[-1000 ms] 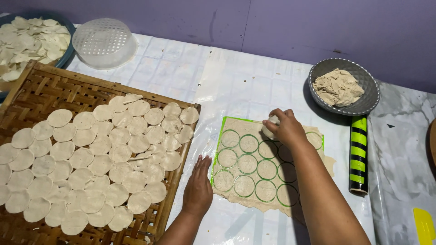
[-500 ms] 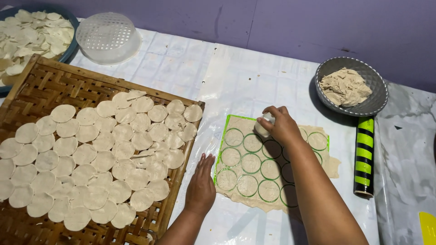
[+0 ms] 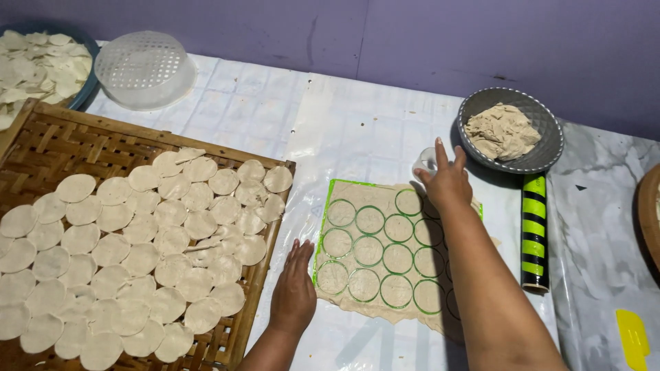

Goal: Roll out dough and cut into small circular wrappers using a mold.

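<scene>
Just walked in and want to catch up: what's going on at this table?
A person is cutting rounds from a rolled dough sheet on a green mat. The right hand holds a small clear round cutter at the sheet's far edge; the left hand rests flat beside it. Cut rounds lie on a woven bamboo tray.

The right hand (image 3: pixel 447 180) and its forearm cover the right side of the dough sheet (image 3: pixel 385 254), hiding several cut rings and most of the clear cutter (image 3: pixel 425 162) under the fingers. The woven tray (image 3: pixel 55 144) runs off the left and near edges, and the far-left bowl (image 3: pixel 81 99) is cut by the frame. At the right edge, a yellow scraper (image 3: pixel 632 336) and a wooden rim (image 3: pixel 646 206) show only in part.
</scene>
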